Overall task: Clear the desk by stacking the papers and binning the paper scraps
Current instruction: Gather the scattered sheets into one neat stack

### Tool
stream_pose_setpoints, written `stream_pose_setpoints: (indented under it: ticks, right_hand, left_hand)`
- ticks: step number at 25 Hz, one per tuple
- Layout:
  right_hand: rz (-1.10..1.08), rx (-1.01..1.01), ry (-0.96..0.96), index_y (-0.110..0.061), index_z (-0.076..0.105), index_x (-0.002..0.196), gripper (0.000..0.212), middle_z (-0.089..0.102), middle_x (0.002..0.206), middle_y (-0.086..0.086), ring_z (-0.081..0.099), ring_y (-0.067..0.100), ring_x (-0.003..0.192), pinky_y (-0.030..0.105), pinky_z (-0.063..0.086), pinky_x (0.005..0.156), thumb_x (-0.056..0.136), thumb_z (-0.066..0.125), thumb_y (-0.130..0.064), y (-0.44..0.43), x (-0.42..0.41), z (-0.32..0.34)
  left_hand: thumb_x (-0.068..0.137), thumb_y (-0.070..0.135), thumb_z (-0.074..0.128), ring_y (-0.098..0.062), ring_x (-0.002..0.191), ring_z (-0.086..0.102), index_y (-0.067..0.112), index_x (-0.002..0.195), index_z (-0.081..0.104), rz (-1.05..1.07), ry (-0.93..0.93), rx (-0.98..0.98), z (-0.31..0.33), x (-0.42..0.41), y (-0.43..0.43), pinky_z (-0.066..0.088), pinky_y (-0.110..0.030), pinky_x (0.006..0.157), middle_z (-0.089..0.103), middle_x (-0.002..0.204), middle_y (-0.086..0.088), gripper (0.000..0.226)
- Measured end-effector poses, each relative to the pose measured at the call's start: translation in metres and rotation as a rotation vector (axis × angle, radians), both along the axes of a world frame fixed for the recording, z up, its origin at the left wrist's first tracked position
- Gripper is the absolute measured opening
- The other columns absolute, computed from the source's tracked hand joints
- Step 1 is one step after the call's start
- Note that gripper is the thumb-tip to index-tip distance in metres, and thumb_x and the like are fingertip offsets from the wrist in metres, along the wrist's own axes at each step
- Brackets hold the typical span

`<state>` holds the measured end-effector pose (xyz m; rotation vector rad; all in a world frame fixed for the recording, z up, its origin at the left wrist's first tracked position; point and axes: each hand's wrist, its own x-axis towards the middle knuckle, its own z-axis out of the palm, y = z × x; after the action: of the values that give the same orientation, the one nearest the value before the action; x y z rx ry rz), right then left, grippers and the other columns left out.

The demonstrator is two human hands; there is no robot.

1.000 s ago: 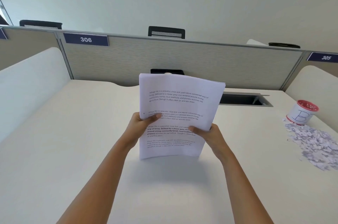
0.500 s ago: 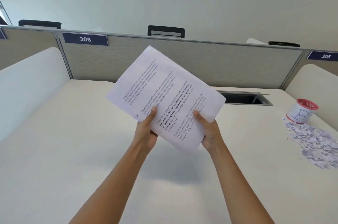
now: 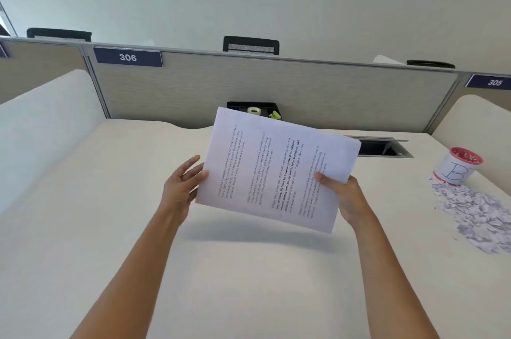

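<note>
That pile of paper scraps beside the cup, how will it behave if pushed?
Probably light and loose: the paper scraps are many small separate bits, likely to scatter rather than slide together. Strays at the edge may lag.

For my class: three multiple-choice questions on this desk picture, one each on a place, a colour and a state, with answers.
1. Where do the paper scraps lie? A. On the right of the desk, beside the cup. B. On its left side. C. In its middle.
2. The cup's rim is: A. blue. B. red. C. green.
3. The papers are: A. flat on the desk. B. held up by the right hand. C. crumpled.
Answers: 1 A, scraps beside cup; 2 B, red rim; 3 B, shadow beneath.
</note>
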<state>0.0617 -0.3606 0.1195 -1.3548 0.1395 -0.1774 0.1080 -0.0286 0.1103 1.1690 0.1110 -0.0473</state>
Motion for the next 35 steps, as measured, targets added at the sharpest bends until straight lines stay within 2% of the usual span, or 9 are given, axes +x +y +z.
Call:
stream_pose_setpoints:
  ticks: [3,5,8,12,16,20,24,26,35]
  right_hand:
    - [0.002,-0.124,0.013,-0.015,0.069,0.097,0.043,0.074,0.096,0.004,0.07,0.025,0.087,0.035,0.057,0.071,0.06,0.085,-0.03,0.003,-0.004,0.003]
    - [-0.009,-0.199,0.036,-0.017,0.066,0.097,0.035,0.073,0.092,0.003,0.069,0.024,0.085,0.03,0.054,0.066,0.069,0.081,-0.029,0.009,-0.006,0.0]
    - [-0.081,-0.219,0.052,-0.017,0.065,0.093,0.018,0.071,0.092,0.003,0.067,0.025,0.084,0.029,0.051,0.065,0.078,0.074,-0.017,0.012,-0.008,0.001]
    - [-0.135,-0.228,-0.005,-0.018,0.065,0.091,0.016,0.071,0.089,0.002,0.066,0.024,0.079,0.03,0.052,0.066,0.078,0.074,-0.017,0.008,-0.009,0.014]
    - [-0.113,-0.274,-0.098,-0.02,0.063,0.104,0.027,0.068,0.093,0.001,0.064,0.019,0.081,0.024,0.054,0.063,0.079,0.07,-0.028,0.005,-0.012,0.021]
    - [-0.131,-0.268,-0.128,-0.019,0.065,0.105,0.067,0.07,0.088,-0.005,0.066,0.009,0.074,0.018,0.053,0.058,0.055,0.077,-0.061,0.008,-0.015,0.026]
    - [-0.165,-0.242,-0.213,-0.022,0.065,0.1,0.023,0.071,0.099,0.001,0.066,0.013,0.081,0.017,0.052,0.06,0.079,0.072,-0.029,0.006,-0.014,0.036]
    - [-0.202,-0.237,-0.228,-0.024,0.066,0.094,0.013,0.071,0.1,0.006,0.066,0.013,0.082,0.017,0.051,0.061,0.082,0.069,-0.023,0.007,-0.012,0.038]
    - [-0.285,-0.174,-0.225,-0.02,0.061,0.111,0.019,0.072,0.088,-0.005,0.065,0.0,0.07,0.014,0.048,0.055,0.093,0.058,-0.018,0.012,-0.01,0.032]
  left_hand:
    - [0.075,0.015,0.077,-0.014,0.087,0.069,0.021,0.111,0.064,-0.134,-0.101,0.182,0.008,0.0,-0.002,0.055,-0.024,0.07,0.073,0.1,0.001,0.039]
    - [0.072,0.021,0.08,-0.019,0.086,0.069,0.017,0.104,0.066,-0.135,-0.108,0.26,0.011,-0.003,-0.011,0.054,-0.027,0.069,0.074,0.097,-0.002,0.035]
    - [0.083,0.017,0.071,-0.019,0.082,0.069,0.011,0.099,0.067,-0.074,-0.121,0.287,0.014,-0.007,-0.022,0.054,-0.023,0.064,0.074,0.091,-0.002,0.018]
    - [0.084,0.014,0.069,-0.013,0.074,0.068,0.013,0.093,0.068,-0.032,-0.187,0.267,0.026,-0.009,-0.023,0.053,-0.019,0.061,0.074,0.083,0.004,0.01]
    - [0.085,0.014,0.068,-0.001,0.068,0.062,0.018,0.093,0.068,0.006,-0.285,0.259,0.038,-0.011,-0.023,0.049,-0.014,0.058,0.07,0.082,0.015,0.01]
    - [0.086,0.013,0.066,0.0,0.07,0.062,0.02,0.088,0.07,0.047,-0.312,0.264,0.041,-0.011,-0.024,0.049,-0.014,0.059,0.07,0.086,0.016,0.008]
    - [0.089,0.025,0.064,-0.005,0.081,0.062,0.019,0.087,0.07,0.06,-0.313,0.248,0.044,-0.012,-0.027,0.048,-0.016,0.067,0.073,0.097,0.003,0.009]
    - [0.09,0.029,0.061,-0.006,0.083,0.063,0.017,0.09,0.069,0.067,-0.303,0.246,0.045,-0.013,-0.029,0.048,-0.015,0.069,0.074,0.098,0.0,0.015]
    - [0.098,0.026,0.047,-0.006,0.074,0.06,0.019,0.088,0.064,0.124,-0.297,0.244,0.04,-0.015,-0.034,0.047,-0.016,0.062,0.073,0.092,0.002,0.021]
